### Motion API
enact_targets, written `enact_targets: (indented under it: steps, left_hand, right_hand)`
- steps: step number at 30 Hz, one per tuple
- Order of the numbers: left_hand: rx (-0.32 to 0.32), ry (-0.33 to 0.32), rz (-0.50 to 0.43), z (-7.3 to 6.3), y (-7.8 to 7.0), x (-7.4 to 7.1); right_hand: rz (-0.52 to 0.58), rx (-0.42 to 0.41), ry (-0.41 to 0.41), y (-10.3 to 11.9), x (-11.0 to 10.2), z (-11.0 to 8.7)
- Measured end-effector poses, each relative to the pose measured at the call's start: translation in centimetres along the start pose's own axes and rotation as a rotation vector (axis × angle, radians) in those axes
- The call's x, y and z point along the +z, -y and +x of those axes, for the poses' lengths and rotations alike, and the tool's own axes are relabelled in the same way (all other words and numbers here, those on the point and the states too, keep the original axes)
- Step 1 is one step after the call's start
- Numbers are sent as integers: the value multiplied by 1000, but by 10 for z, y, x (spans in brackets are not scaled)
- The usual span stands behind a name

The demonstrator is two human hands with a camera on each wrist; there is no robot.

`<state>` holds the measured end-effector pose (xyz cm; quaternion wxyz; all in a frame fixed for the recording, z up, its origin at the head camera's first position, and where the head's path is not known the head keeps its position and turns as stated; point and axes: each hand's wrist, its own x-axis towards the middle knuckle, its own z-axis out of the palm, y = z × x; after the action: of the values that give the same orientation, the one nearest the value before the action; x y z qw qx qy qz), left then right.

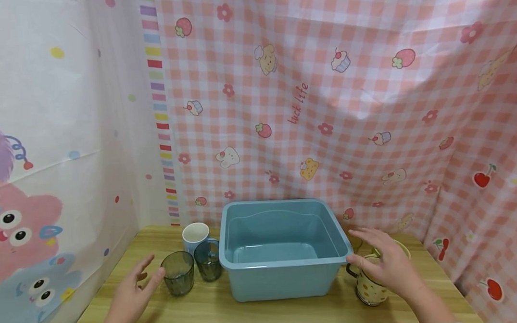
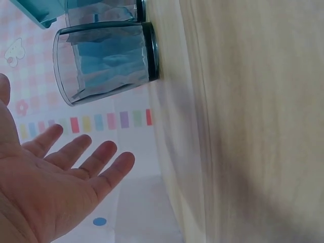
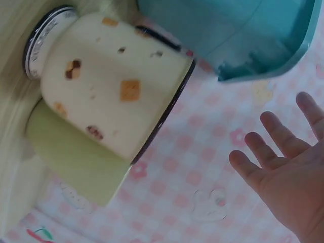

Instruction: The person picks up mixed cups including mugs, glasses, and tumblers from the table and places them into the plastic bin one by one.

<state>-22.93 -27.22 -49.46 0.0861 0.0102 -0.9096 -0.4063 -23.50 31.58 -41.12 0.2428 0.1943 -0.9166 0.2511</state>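
My left hand (image 1: 132, 294) is held in the air with its fingers spread, just left of a smoky clear glass (image 1: 179, 276); it holds nothing. In the left wrist view the palm (image 2: 48, 190) stands apart from the glass (image 2: 114, 63). Over on the other side, my right hand (image 1: 388, 262) hovers above a cream mug with a cookie pattern (image 1: 370, 291) and hides part of it. The right wrist view shows those fingers (image 3: 278, 136) extended, away from the mug (image 3: 116, 86). Between both hands stands a blue plastic bin (image 1: 285, 281), its visible floor bare.
Left of the bin are a dark glass mug (image 1: 208, 266) and a white and blue mug (image 1: 195, 233). A yellow-green cup (image 3: 76, 152) stands close beside the cream mug. Patterned cloth (image 1: 308, 106) hangs behind the wooden table (image 1: 204, 318) and at both sides.
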Motion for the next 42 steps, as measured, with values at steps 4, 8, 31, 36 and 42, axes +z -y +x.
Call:
enact_targets:
  steps: [4,8,31,36,42]
  left_hand:
    - [-16,8,-7,-2,1,1]
    - [-25,15,-3,-4,5,3]
    - [-115,92,3,-10,2,10]
    - [-122,98,8,-10,1,11]
    - [-107,83,35,-13,0,12]
  right_hand:
    - [-45,21,60,6,8,2]
    - [-100,30,64,9,16,2]
    - [-212,-128,-247,23,42,-6]
    - [-233,-97,-278,29,47,-9]
    - [-230,-76,-318,37,50,-13]
